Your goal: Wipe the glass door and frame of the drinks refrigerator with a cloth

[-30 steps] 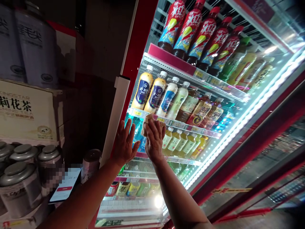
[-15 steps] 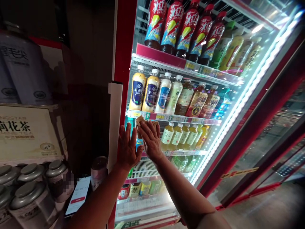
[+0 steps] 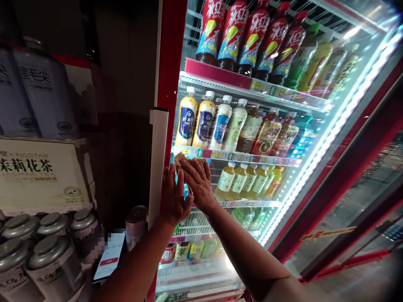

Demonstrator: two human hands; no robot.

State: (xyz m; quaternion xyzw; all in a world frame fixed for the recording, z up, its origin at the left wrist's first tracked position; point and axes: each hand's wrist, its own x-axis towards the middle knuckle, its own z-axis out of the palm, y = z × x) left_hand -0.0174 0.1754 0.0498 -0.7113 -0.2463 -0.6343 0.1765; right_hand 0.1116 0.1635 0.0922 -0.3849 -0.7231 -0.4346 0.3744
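My right hand [image 3: 199,184] lies over a crumpled brown cloth [image 3: 180,158], pressing it to the glass door [image 3: 201,226] of a lit drinks fridge, just under the second shelf's price strip. The cloth shows past the fingertips; the palm covers the rest. Close on its left, my left hand [image 3: 176,197] rests with straightened fingers by the door's red frame [image 3: 171,84] and holds nothing. Behind the glass, yellow-and-blue bottles [image 3: 186,121] stand above the hands, and pale-labelled bottles [image 3: 225,181] are to their right.
A white handle strip [image 3: 159,159] runs down the door's left side. On the left are lidded tea tins [image 3: 50,262], a cream tea box [image 3: 40,174], grey-blue tins [image 3: 47,92] and a lit phone [image 3: 110,256]. Another red-framed glass door [image 3: 355,188] stands at right.
My right hand has slid the cloth a little left across the glass, closer to my left hand. The left hand stays near the frame. The whole view has shifted slightly.
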